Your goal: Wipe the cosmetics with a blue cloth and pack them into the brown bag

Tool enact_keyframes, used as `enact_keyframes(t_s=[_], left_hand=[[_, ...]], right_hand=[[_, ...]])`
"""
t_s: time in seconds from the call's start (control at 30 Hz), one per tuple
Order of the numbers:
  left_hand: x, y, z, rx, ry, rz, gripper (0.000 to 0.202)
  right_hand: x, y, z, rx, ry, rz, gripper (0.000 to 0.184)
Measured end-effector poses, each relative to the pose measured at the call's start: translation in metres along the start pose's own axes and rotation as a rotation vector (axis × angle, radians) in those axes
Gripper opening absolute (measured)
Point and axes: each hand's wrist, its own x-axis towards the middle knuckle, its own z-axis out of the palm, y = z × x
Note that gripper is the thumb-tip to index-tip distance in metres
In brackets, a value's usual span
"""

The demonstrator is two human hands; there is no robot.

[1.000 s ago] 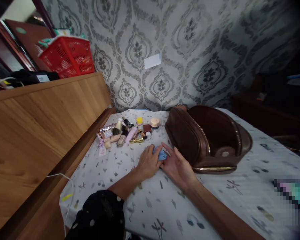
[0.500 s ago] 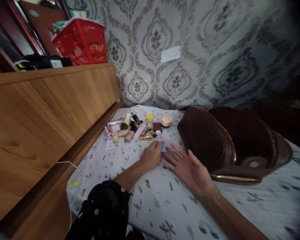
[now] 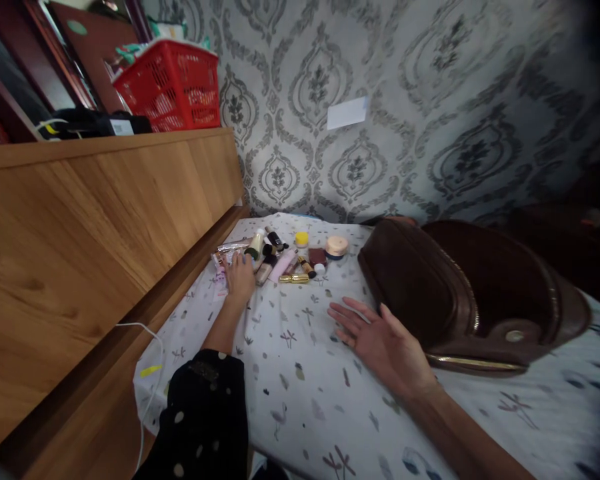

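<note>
My left hand [image 3: 240, 279] reaches far left to the near edge of a cluster of small cosmetics [image 3: 285, 257] on the patterned white sheet [image 3: 305, 360]. Its fingers are curled, with only a trace of the small blue thing showing at the fingertips. My right hand [image 3: 380, 333] lies on the sheet with fingers spread and nothing in it, right beside a large brown leather bag [image 3: 430, 287] that is lying open. A gold tube [image 3: 294, 279] and a round beige jar [image 3: 337, 245] lie between the two hands.
A tall wooden board [image 3: 80, 220] runs along the left edge of the sheet. On top of it stand a red basket [image 3: 173, 87] and a black device. A white cable [image 3: 150, 340] hangs by the board. Patterned wallpaper with a white slip [image 3: 347, 113] is behind.
My left hand has left the middle of the sheet and moved left to the cosmetics, taking the blue thing along. My right hand stayed near the bag, now flat and spread.
</note>
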Motion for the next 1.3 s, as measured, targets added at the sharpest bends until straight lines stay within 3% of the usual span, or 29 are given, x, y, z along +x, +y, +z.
enact_keyframes(t_s=[0.13, 0.37, 0.6, 0.93, 1.13, 1.3], left_hand=[[0.001, -0.01, 0.006, 0.027, -0.035, 0.007, 0.027], [0.006, -0.009, -0.003, 0.05, -0.03, -0.062, 0.032], [-0.004, 0.009, 0.004, 0.038, -0.111, 0.096, 0.029], [-0.011, 0.028, -0.002, -0.081, -0.199, 0.344, 0.034], [-0.02, 0.042, -0.002, -0.143, -0.246, 0.413, 0.044], [-0.021, 0.044, -0.004, -0.186, -0.259, 0.385, 0.037]], right_hand=[[-0.001, 0.0, -0.001, 0.002, -0.012, 0.002, 0.044], [0.002, 0.0, -0.003, -0.006, 0.02, 0.007, 0.045], [0.003, 0.0, -0.004, 0.002, 0.042, 0.009, 0.043], [0.002, 0.0, -0.003, 0.027, 0.027, 0.001, 0.042], [0.001, -0.001, -0.003, 0.034, 0.014, -0.004, 0.041], [0.003, 0.004, -0.003, -0.036, 0.032, 0.007, 0.038]])
